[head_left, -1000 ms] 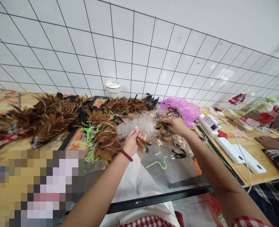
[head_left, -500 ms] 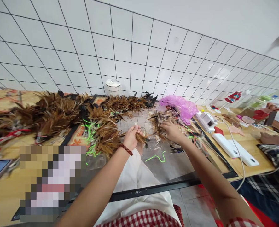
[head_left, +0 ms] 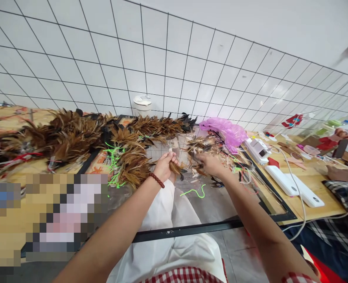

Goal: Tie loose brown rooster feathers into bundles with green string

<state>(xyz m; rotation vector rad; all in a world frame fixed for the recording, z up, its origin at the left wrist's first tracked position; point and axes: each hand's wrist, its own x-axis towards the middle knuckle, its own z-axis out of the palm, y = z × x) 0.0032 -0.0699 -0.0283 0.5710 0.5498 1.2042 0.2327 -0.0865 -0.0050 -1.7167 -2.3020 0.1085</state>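
Note:
My left hand (head_left: 165, 165), with a dark red bead bracelet (head_left: 156, 180) at its wrist, is closed on a small bunch of brown feathers (head_left: 177, 169). The tips of the bunch point down to the right. To its right, my right hand (head_left: 211, 164) reaches into a pile of loose feathers (head_left: 203, 144). Its fingers are curled together at the pile's near edge, and whatever they pinch is too small to make out. Thick brown feather strands (head_left: 132, 157) lie left of my left hand. Bright green strings (head_left: 113, 167) stick out beside them.
A glass-topped surface with a black frame (head_left: 191, 231) is in front of me. Behind lie a pink plastic bag (head_left: 225, 131) and a white lidded cup (head_left: 142, 105). White power strips (head_left: 293, 186) with cables are at right, near another person's sleeve (head_left: 343, 196). A green string (head_left: 196, 193) lies nearby.
My right hand has drawn its fingers together and shifted slightly down at the feather pile. My left hand keeps the feather bunch in nearly the same place. The view has tilted a little.

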